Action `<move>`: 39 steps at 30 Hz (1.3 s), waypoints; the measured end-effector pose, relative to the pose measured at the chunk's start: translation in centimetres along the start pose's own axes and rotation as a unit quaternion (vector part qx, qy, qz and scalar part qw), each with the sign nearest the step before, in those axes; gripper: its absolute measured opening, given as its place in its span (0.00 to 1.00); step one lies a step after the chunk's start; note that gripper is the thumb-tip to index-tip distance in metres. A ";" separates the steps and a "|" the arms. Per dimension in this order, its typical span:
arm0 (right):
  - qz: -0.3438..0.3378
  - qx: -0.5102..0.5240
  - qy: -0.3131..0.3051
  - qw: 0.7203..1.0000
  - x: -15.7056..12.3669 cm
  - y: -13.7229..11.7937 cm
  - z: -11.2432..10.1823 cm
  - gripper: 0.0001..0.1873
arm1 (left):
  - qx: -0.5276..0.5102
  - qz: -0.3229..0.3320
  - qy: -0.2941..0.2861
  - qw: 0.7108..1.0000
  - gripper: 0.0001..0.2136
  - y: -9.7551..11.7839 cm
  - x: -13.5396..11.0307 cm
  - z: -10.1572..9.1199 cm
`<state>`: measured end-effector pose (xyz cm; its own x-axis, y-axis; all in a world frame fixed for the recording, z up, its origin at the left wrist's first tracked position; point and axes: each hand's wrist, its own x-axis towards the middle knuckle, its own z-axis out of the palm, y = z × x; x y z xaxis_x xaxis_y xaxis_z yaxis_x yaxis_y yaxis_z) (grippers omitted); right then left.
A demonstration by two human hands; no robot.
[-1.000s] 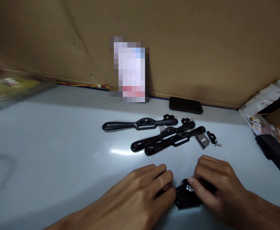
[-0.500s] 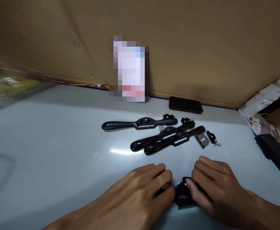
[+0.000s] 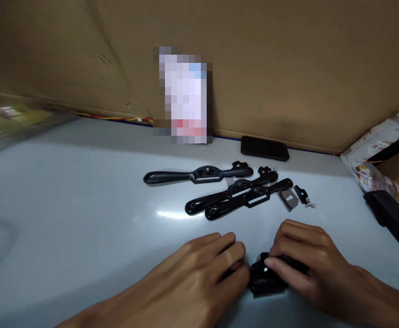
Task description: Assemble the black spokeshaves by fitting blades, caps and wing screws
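Note:
A black spokeshave (image 3: 266,279) lies near the front edge of the pale table (image 3: 83,205), mostly covered by my hands. My left hand (image 3: 199,278) lies over its left handle with the fingers curled down on it. My right hand (image 3: 305,264) covers its right side, thumb and fingertips pinched on a small part at its middle. Behind them three more black spokeshaves lie side by side: one (image 3: 196,175) at the back, two (image 3: 232,191) (image 3: 249,199) angled in front.
A loose metal blade (image 3: 287,199), a small black cap and a wing screw (image 3: 305,199) lie right of the spokeshaves. A dark phone (image 3: 264,149) rests by the cardboard wall (image 3: 288,68). A black case (image 3: 391,221) and printed packaging (image 3: 377,150) sit at the right.
My right hand's fingers have shifted slightly on the middle of the spokeshave. My left hand has stayed put. The view has tilted a little.

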<state>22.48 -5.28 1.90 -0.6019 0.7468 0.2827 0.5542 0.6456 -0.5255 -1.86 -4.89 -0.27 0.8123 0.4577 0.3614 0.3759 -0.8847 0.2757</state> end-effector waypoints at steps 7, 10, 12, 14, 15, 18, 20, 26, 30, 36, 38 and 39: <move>-0.026 -0.036 -0.002 0.999 -0.3 -0.3 -0.4 0.21 | -0.012 0.002 0.000 1.000 0.12 0.0 0.1 0.0; -0.047 -0.006 -0.044 0.998 -0.2 -0.7 -0.8 0.20 | -0.018 -0.001 0.002 1.000 0.10 -0.1 0.2 -0.2; -0.054 -0.009 -0.050 0.997 -0.1 -0.8 -0.9 0.20 | -0.019 -0.005 -0.001 1.000 0.08 0.0 0.2 -0.3; -0.052 -0.064 -0.020 0.996 -0.1 -0.9 -0.9 0.22 | -0.017 -0.005 -0.002 1.000 0.08 0.0 0.1 -0.3; -0.052 -0.088 -0.010 0.995 -0.1 -0.9 -0.9 0.24 | -0.018 -0.003 -0.004 1.000 0.09 0.0 0.0 -0.3; -0.072 -0.092 -0.035 0.993 0.0 -0.9 -0.9 0.27 | -0.020 0.000 -0.001 1.000 0.11 0.0 0.0 -0.2; -0.079 -0.104 -0.033 0.991 0.0 -1.0 -0.9 0.27 | -0.025 0.000 0.004 1.000 0.12 0.0 0.0 0.0; -0.090 -0.131 -0.041 0.986 -0.2 -1.2 -0.8 0.28 | -0.015 -0.010 0.008 1.000 0.12 0.1 0.1 -0.1; -0.090 -0.169 -0.012 0.981 -0.2 -1.2 -0.7 0.28 | -0.009 -0.008 0.009 1.000 0.14 0.0 0.1 0.1; -0.098 -0.182 -0.001 0.978 -0.1 -1.0 -0.6 0.26 | -0.007 -0.010 0.012 1.000 0.13 0.1 0.1 0.0; -0.106 -0.176 -0.006 0.979 -0.1 -1.1 -0.6 0.26 | -0.011 -0.006 0.018 1.000 0.13 0.1 0.2 -0.1; -0.109 -0.163 -0.015 0.981 -0.1 -1.2 -0.7 0.25 | -0.009 -0.005 0.025 1.000 0.13 0.1 0.3 -0.1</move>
<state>22.27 -5.98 3.04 -0.7406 0.5833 0.3335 0.5613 0.8100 -0.1702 -1.67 -4.87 -0.02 0.7855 0.4704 0.4021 0.3752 -0.8787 0.2951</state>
